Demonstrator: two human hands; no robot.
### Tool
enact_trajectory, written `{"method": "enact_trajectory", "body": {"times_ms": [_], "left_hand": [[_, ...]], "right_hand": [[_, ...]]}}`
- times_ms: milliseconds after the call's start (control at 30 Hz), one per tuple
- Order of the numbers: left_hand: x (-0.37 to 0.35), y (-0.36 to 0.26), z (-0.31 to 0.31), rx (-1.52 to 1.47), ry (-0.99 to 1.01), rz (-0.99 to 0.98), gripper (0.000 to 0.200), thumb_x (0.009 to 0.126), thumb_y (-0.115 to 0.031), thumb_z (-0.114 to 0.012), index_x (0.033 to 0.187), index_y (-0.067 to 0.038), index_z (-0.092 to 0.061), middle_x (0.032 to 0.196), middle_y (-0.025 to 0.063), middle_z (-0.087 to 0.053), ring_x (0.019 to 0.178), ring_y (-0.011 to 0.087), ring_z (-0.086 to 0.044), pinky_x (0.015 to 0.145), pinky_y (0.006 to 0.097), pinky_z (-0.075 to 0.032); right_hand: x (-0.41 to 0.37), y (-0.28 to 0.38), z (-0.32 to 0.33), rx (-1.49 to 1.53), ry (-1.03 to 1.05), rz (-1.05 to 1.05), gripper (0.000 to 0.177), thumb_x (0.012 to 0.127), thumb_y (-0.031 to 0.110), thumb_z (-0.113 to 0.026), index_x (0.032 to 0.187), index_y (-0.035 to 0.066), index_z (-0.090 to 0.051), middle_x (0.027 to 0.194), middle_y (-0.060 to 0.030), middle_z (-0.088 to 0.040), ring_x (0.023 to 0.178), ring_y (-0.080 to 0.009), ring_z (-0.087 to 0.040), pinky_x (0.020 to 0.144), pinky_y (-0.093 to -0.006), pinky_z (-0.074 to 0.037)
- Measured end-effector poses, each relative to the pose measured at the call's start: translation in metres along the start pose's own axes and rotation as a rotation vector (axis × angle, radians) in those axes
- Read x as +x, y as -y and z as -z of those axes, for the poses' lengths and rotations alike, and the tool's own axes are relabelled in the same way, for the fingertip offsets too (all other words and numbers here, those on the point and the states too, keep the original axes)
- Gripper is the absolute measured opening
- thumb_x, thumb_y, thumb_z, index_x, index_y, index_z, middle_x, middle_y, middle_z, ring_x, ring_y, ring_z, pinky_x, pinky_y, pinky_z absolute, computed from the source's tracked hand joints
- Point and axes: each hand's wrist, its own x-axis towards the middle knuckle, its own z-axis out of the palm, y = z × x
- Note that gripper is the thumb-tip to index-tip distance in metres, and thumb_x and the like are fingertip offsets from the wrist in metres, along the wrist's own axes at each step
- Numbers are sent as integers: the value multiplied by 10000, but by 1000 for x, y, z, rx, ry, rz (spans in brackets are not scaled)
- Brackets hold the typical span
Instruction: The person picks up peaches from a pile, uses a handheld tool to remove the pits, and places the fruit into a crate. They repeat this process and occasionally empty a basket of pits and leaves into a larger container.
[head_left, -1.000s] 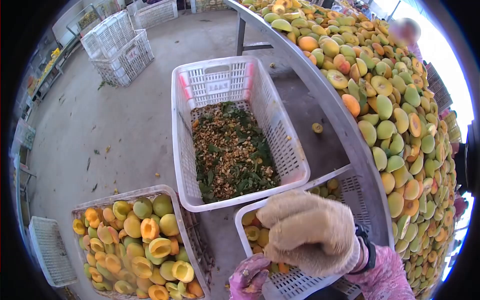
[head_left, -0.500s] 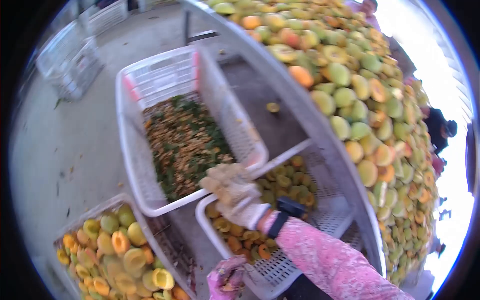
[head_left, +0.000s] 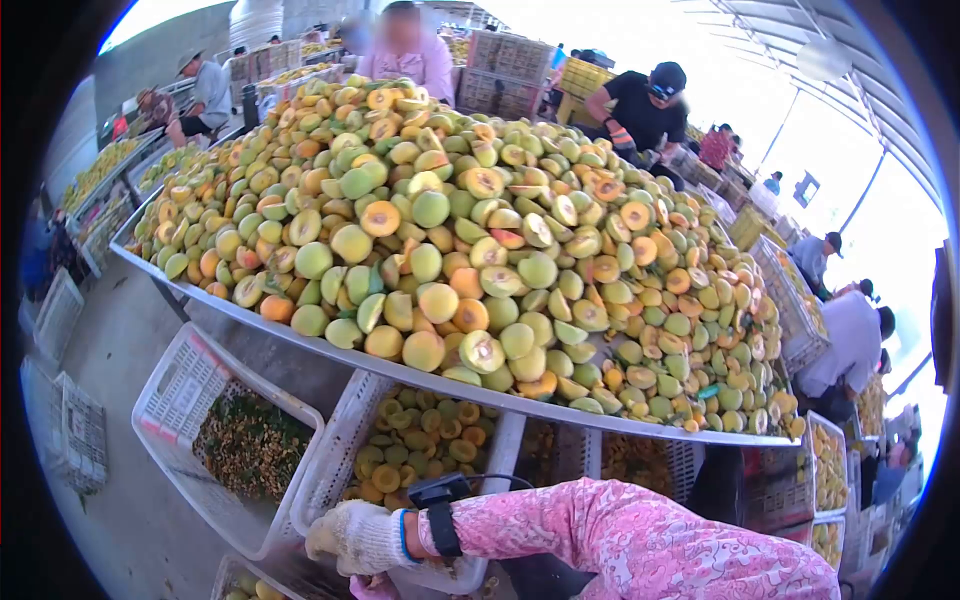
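Observation:
My right hand (head_left: 358, 538), in a whitish knit glove with a dark band and small device at the wrist, is at the lower middle. Its fingers curl down, and whatever they hold is hidden. It is over the near end of a white crate (head_left: 342, 440) containing apricot halves (head_left: 425, 445). Just below, a bit of pink from my left hand (head_left: 373, 588) shows at the bottom edge; its fingers are out of sight. To the left stands a white crate (head_left: 172, 385) with brown pits and green leaves (head_left: 250, 445).
A large heap of halved apricots (head_left: 430, 210) covers the metal-edged table (head_left: 400, 369) ahead. Another crate of apricots (head_left: 245, 585) is at the lower left. Co-workers, including one in a black shirt (head_left: 640, 115), are around other tables and stacked crates (head_left: 505, 70).
My view has swung up and right, bringing the whole heap into sight. My right hand has gone from beside the pit crate to the near end of the apricot crate. My left hand is now mostly hidden.

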Motion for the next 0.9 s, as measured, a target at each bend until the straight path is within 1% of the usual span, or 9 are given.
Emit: {"method": "enact_trajectory", "body": {"times_ms": [200,300,467,500,533,567,633,833,900], "left_hand": [[-18,38,-18,577,144,-221,303,889,-340,-600,1024,-89,-704,949,137,-710,878,314,-671,771,390,-535],[-31,22,-30,622,288,-245,321,883,-374,-604,1020,-103,-709,951,145,-710,878,331,-675,767,399,-537],[-69,-52,-42,727,522,-220,310,900,-331,-649,1079,-83,-703,1057,153,-701,949,295,-668,838,375,-524],[-77,-62,-43,750,557,-207,310,904,-322,-658,1090,-79,-702,1078,155,-700,964,288,-667,852,370,-521],[-74,-32,-47,702,562,-269,445,844,-466,-671,1144,-137,-685,1090,180,-686,978,365,-647,849,430,-516],[-79,-26,-51,767,553,-300,471,846,-470,-668,1176,-133,-664,1100,180,-683,992,367,-642,858,436,-512],[-89,-25,-59,897,530,-362,527,848,-476,-662,1238,-125,-622,1121,182,-677,1020,372,-633,875,448,-503],[-104,-36,-78,1014,475,-151,670,824,-509,-672,1343,-112,-522,1269,190,-603,1214,371,-531,979,458,-446],[-104,-39,-84,1081,494,-112,688,819,-503,-680,1353,-105,-507,1284,185,-595,1221,371,-527,987,457,-442]], "right_hand": [[-109,48,62,76,-238,-6,310,666,152,-674,975,140,-687,819,-102,-663,817,-337,-657,724,-418,-526],[-175,69,85,122,-365,-6,312,675,148,-673,986,133,-675,844,-112,-662,832,-341,-651,730,-417,-522],[-298,73,92,219,-434,-202,331,720,161,-699,1040,101,-641,979,-89,-657,928,-320,-636,769,-405,-510],[-323,82,100,160,-403,-320,334,723,168,-715,1045,108,-647,983,-88,-669,929,-310,-643,786,-393,-515],[-350,80,98,173,-518,-312,327,709,169,-710,1026,111,-657,956,-87,-675,907,-312,-652,787,-389,-519],[-378,75,96,184,-635,-305,319,694,169,-705,1006,114,-666,929,-85,-681,886,-313,-661,787,-384,-522],[-429,77,110,105,-677,-459,342,695,197,-705,1026,115,-671,956,-83,-680,908,-304,-660,806,-382,-527],[-549,27,163,-372,-788,-797,289,764,258,-668,1016,116,-673,1002,-106,-683,951,-283,-666,810,-408,-526],[-569,-7,174,-485,-818,-916,325,840,391,-647,1028,126,-650,1023,-97,-685,951,-294,-668,811,-436,-518]]}}
